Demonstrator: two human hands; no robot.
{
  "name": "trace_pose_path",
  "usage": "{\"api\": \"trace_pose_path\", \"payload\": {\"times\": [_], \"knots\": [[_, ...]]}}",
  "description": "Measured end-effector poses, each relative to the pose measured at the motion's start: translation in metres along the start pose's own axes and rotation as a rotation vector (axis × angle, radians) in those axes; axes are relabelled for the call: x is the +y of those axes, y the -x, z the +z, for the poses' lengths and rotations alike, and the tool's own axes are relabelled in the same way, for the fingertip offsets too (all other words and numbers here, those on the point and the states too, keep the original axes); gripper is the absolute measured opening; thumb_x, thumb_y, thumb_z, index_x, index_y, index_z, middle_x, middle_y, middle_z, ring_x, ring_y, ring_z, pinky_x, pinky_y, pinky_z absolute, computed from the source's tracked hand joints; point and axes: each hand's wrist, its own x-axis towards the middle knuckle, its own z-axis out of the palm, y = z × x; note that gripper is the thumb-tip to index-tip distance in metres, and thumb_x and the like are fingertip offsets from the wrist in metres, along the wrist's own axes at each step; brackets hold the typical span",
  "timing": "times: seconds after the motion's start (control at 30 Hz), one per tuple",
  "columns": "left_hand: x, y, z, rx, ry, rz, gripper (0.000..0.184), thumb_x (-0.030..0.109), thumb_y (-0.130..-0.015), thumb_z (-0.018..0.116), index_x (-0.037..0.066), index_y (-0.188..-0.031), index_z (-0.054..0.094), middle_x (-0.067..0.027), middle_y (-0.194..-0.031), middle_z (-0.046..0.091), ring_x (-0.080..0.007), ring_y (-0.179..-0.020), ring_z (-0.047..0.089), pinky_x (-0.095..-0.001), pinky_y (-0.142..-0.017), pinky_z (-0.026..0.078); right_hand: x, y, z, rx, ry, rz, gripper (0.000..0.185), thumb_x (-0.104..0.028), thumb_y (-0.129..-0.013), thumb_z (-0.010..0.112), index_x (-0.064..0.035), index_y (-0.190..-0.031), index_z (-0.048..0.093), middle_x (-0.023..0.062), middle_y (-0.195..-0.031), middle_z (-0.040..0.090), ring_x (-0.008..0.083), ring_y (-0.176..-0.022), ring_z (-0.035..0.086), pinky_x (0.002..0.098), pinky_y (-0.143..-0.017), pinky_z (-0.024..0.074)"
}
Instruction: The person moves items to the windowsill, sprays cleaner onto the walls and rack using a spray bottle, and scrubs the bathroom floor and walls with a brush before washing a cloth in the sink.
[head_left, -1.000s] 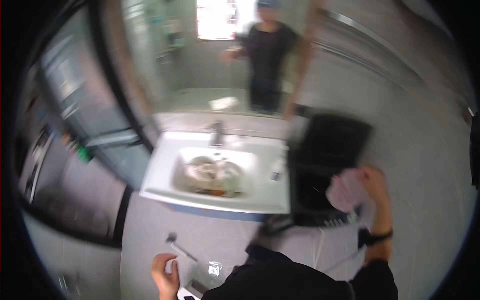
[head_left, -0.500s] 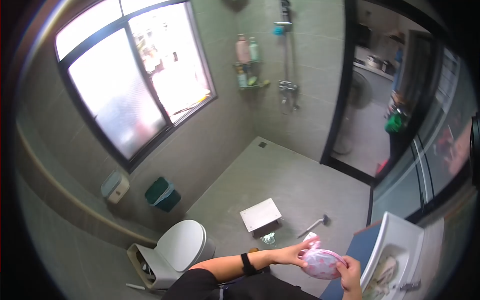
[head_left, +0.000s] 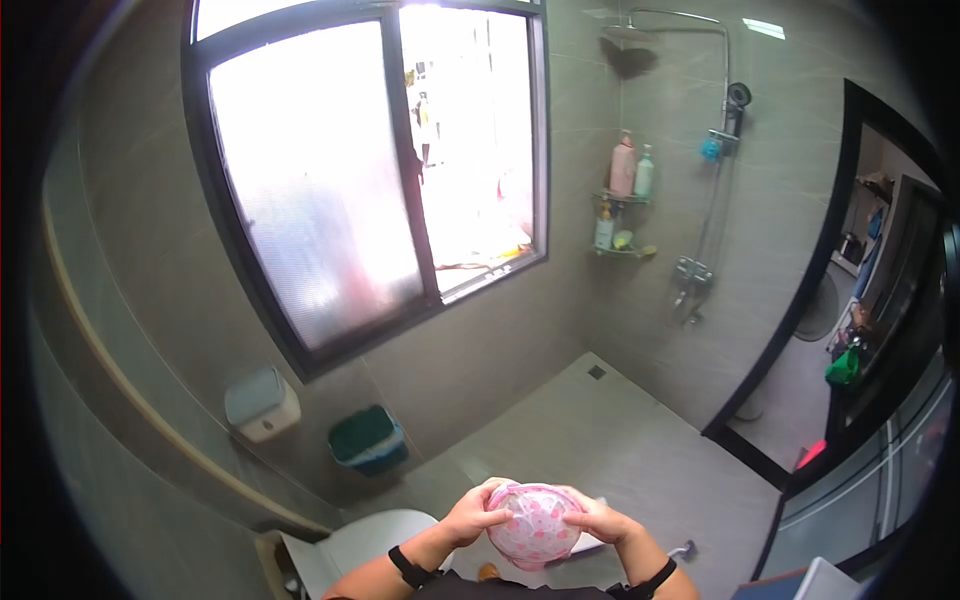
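In the lower middle of the head view, a round pink-patterned pouch (head_left: 537,532) is held between my two hands. It is thin and see-through in places, with a pink rim along its upper edge. My left hand (head_left: 476,515) grips its left side, thumb on the face. My right hand (head_left: 600,518) pinches the opposite side in the same way. The fingers behind the pouch are hidden.
A white toilet (head_left: 375,535) stands at the lower left, near a green bin (head_left: 368,440) and a wall-mounted box (head_left: 262,402). Bottles fill the corner shelf (head_left: 625,200). A black-framed doorway (head_left: 775,330) is on the right; the sink edge (head_left: 825,582) shows below.
The view has turned toward the window and tilted up. The pouch and both hands now sit nearer the middle, and my left hand has shifted from the pouch's top to its side.
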Motion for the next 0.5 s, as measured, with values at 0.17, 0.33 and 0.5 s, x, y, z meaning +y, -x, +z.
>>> {"api": "trace_pose_path", "payload": {"times": [0.17, 0.33, 0.5], "knots": [[0.054, -0.009, -0.097, 0.364, -0.174, 0.164, 0.053, 0.005, -0.082, 0.067, 0.001, -0.131, 0.047, -0.01, -0.125, 0.052, -0.0205, -0.114, 0.054, -0.0345, -0.097, 0.046, -0.048, -0.149, 0.0, -0.27, 0.169, 0.117, 0.04, -0.019, -0.087, 0.069, -0.0013, -0.12, 0.057, 0.0048, -0.109, 0.063, 0.0113, -0.095, 0.06, 0.029, -0.085, 0.0507], [0.063, 0.011, -0.19, 0.764, -0.052, 0.274, 0.049, 0.003, -0.083, 0.064, 0.001, -0.129, 0.049, -0.0137, -0.123, 0.052, -0.0216, -0.108, 0.058, -0.035, -0.093, 0.049, -0.119, -0.269, -0.08, 0.13, -0.074, 0.052, 0.029, -0.008, -0.087, 0.063, -0.0047, -0.116, 0.058, 0.0058, -0.1, 0.066, 0.0167, -0.09, 0.066, 0.033, -0.074, 0.0561], [0.026, 0.062, -0.282, 1.133, 0.053, 0.221, 0.026, 0.008, -0.093, 0.058, 0.003, -0.119, 0.059, -0.0108, -0.113, 0.061, -0.0235, -0.099, 0.061, -0.0359, -0.084, 0.051, -0.184, -0.44, -0.189, 0.464, -0.535, -0.195, 0.034, -0.006, -0.093, 0.051, 0.0015, -0.126, 0.048, 0.0167, -0.116, 0.061, 0.0297, -0.104, 0.064, 0.0473, -0.088, 0.0562]]}}
